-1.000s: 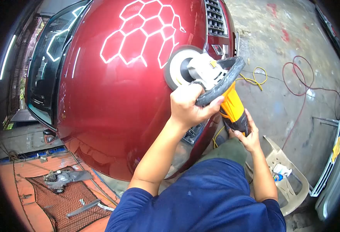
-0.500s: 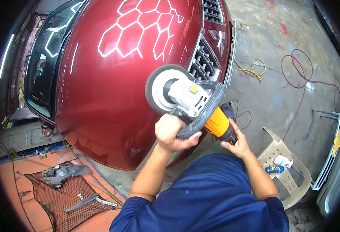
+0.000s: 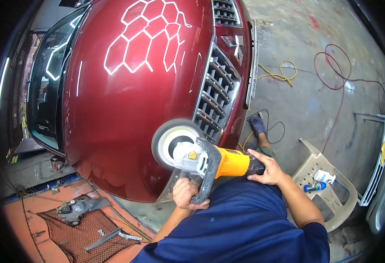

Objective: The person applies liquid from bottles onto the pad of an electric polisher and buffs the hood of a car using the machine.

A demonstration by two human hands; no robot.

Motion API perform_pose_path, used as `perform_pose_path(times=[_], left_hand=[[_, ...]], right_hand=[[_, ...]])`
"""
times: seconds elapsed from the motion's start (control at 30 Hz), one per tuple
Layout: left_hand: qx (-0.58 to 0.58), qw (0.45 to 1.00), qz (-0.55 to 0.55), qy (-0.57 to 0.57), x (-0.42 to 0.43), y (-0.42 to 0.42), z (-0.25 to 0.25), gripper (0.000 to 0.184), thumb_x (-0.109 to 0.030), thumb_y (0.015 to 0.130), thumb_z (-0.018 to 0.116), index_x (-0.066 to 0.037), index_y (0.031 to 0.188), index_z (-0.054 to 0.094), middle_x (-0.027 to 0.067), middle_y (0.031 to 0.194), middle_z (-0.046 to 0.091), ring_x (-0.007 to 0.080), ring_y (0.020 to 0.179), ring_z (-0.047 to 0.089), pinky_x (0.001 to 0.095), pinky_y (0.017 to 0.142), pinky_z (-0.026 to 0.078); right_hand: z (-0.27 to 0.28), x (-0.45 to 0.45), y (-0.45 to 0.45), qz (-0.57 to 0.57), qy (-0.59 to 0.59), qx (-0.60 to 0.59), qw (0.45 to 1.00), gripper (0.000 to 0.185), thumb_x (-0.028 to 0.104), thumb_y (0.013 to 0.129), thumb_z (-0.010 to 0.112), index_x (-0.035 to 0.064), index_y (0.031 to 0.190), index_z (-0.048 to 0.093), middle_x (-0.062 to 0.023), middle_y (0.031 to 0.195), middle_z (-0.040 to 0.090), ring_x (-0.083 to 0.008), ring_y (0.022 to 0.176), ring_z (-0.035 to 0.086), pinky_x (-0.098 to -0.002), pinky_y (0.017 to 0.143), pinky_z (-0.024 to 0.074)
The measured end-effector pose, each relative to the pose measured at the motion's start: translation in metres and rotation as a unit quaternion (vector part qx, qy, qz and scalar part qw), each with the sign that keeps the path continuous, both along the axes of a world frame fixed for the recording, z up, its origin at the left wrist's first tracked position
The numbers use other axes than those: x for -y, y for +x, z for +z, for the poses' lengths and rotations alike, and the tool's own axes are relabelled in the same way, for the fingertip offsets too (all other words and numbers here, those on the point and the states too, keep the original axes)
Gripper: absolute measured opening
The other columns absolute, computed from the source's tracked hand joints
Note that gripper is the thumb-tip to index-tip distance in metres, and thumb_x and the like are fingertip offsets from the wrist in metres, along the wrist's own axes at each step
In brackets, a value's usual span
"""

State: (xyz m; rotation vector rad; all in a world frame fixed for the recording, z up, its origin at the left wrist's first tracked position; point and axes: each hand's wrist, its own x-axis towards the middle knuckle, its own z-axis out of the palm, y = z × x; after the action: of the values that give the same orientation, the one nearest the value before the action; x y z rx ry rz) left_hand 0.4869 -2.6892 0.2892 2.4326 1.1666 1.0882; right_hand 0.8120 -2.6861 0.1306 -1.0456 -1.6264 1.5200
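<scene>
The red hood [image 3: 109, 118] is spreading wide and glossy, carrying white hexagon reflections over its far half. The windshield [image 3: 45, 87] is bordering the hood on one side and the grille [image 3: 221, 90] on the other. Past the hood's grille side a stained concrete floor [image 3: 297, 101] is stretching out, with a yellow cord [image 3: 283, 78] lying fairly near the hood and a red hose [image 3: 343, 79] looping farther from it. The polisher [image 3: 232, 163] is sitting at the hood's near front corner, its round pad [image 3: 162, 143] overlapping the hood beside the end of the grille; the pad's rim is showing blurred, and whether it is touching the paint cannot be told. The hands are gripping apart: the left hand [image 3: 186, 193] is wrapping the black loop handle [image 3: 210, 173] just off the hood's near edge, while the right hand [image 3: 267, 169] is clasping the polisher's dark rear end, farther from the hood. An orange surface [image 3: 19, 215] bearing a black net [image 3: 67, 234] is lying beyond the hood's near edge. Off the hood's front edge, a shod foot [image 3: 257, 124] is resting on the concrete. A beige chair [image 3: 313, 164] is standing well apart from the hood, holding two bottles [image 3: 324, 176], with floor showing between.
</scene>
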Motion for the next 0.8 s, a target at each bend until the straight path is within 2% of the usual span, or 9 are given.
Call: perform_pose_path(times=[0.1, 0.17, 0.3, 0.4, 0.5, 0.53, 0.57, 0.67, 0.8], left_hand=[[0.013, 1.0, -0.012, 0.0, -0.045, 0.021, 0.004, 0.049, -0.044, 0.087, 0.088, -0.007, 0.072, 0.058, 0.0056, 0.063, 0.057, 0.0241, 0.053, 0.055, 0.0369, 0.054, 0.044], [0.024, 0.999, 0.004, 0.041, -0.09, 0.047, 0.008, 0.048, -0.042, 0.086, 0.088, -0.007, 0.072, 0.058, 0.006, 0.064, 0.058, 0.0252, 0.053, 0.055, 0.0374, 0.053, 0.044], [-0.026, 0.998, 0.055, 0.035, -0.194, 0.097, 0.032, 0.045, -0.037, 0.085, 0.089, -0.007, 0.072, 0.06, 0.0127, 0.066, 0.061, 0.0295, 0.054, 0.058, 0.0382, 0.052, 0.046], [-0.007, 0.997, 0.077, -0.011, -0.272, 0.137, 0.046, 0.045, -0.038, 0.088, 0.088, -0.004, 0.074, 0.062, 0.0151, 0.065, 0.063, 0.0313, 0.057, 0.064, 0.041, 0.056, 0.05], [0.022, 0.997, 0.065, -0.019, -0.326, 0.16, 0.056, 0.046, -0.04, 0.091, 0.084, -0.001, 0.078, 0.065, 0.0147, 0.065, 0.065, 0.0312, 0.058, 0.065, 0.0412, 0.058, 0.052], [0.039, 0.998, 0.041, -0.017, -0.33, 0.165, 0.065, 0.037, -0.035, 0.095, 0.082, 0.0, 0.086, 0.074, 0.0094, 0.061, 0.058, 0.0136, 0.058, 0.055, 0.0343, 0.058, 0.049], [0.05, 0.996, 0.056, -0.042, -0.328, 0.166, 0.065, 0.037, -0.036, 0.095, 0.082, 0.0, 0.086, 0.074, 0.011, 0.062, 0.06, 0.0159, 0.058, 0.057, 0.0351, 0.06, 0.05], [0.005, 0.999, 0.052, -0.007, -0.311, 0.15, 0.064, 0.038, -0.036, 0.094, 0.082, -0.001, 0.085, 0.073, 0.0119, 0.062, 0.059, 0.0194, 0.056, 0.057, 0.037, 0.06, 0.05], [-0.034, 0.996, 0.073, -0.025, -0.255, 0.119, 0.061, 0.045, -0.036, 0.087, 0.087, -0.002, 0.074, 0.062, 0.0131, 0.059, 0.052, 0.021, 0.053, 0.051, 0.0362, 0.055, 0.047]], right_hand=[[0.017, -0.03, 0.023, -0.011, -0.031, -0.01, 0.999, 0.102, 0.031, 0.077, 0.094, 0.0094, 0.164, 0.044, -0.0217, 0.147, 0.065, -0.0364, 0.137, 0.063, -0.0438, 0.119, 0.0455], [0.017, -0.054, 0.039, -0.037, -0.016, -0.01, 0.999, 0.103, 0.032, 0.077, 0.094, 0.0081, 0.164, 0.043, -0.0214, 0.149, 0.064, -0.034, 0.139, 0.062, -0.0432, 0.12, 0.0439], [0.03, -0.112, 0.062, -0.098, -0.022, -0.016, 0.995, 0.102, 0.038, 0.082, 0.089, 0.0056, 0.165, 0.039, -0.0204, 0.152, 0.06, -0.0317, 0.145, 0.056, -0.043, 0.123, 0.0394], [0.035, -0.153, 0.066, -0.152, -0.049, -0.045, 0.986, 0.101, 0.04, 0.085, 0.087, -0.0006, 0.163, 0.038, -0.0197, 0.151, 0.06, -0.0279, 0.144, 0.054, -0.0419, 0.123, 0.0379], [0.033, -0.183, 0.061, -0.199, -0.055, -0.039, 0.978, 0.098, 0.041, 0.087, 0.085, -0.0006, 0.162, 0.039, -0.0194, 0.149, 0.061, -0.0276, 0.141, 0.056, -0.0409, 0.12, 0.04], [0.039, -0.185, 0.058, -0.201, -0.059, -0.039, 0.977, 0.098, 0.042, 0.086, 0.085, -0.0004, 0.162, 0.04, -0.0195, 0.148, 0.061, -0.0276, 0.14, 0.057, -0.0408, 0.12, 0.0404], [0.044, -0.186, 0.055, -0.203, -0.063, -0.039, 0.976, 0.098, 0.044, 0.086, 0.086, -0.0001, 0.162, 0.04, -0.0197, 0.147, 0.062, -0.0276, 0.14, 0.057, -0.0406, 0.12, 0.0407], [0.034, -0.174, 0.048, -0.201, -0.036, -0.011, 0.979, 0.1, 0.046, 0.085, 0.086, 0.0012, 0.162, 0.04, -0.0191, 0.148, 0.062, -0.0279, 0.141, 0.056, -0.0418, 0.121, 0.0403], [0.014, -0.127, 0.014, -0.178, -0.044, -0.038, 0.982, 0.106, 0.044, 0.085, 0.09, 0.0044, 0.166, 0.034, -0.0187, 0.154, 0.056, -0.0291, 0.146, 0.051, -0.0441, 0.123, 0.0379]])
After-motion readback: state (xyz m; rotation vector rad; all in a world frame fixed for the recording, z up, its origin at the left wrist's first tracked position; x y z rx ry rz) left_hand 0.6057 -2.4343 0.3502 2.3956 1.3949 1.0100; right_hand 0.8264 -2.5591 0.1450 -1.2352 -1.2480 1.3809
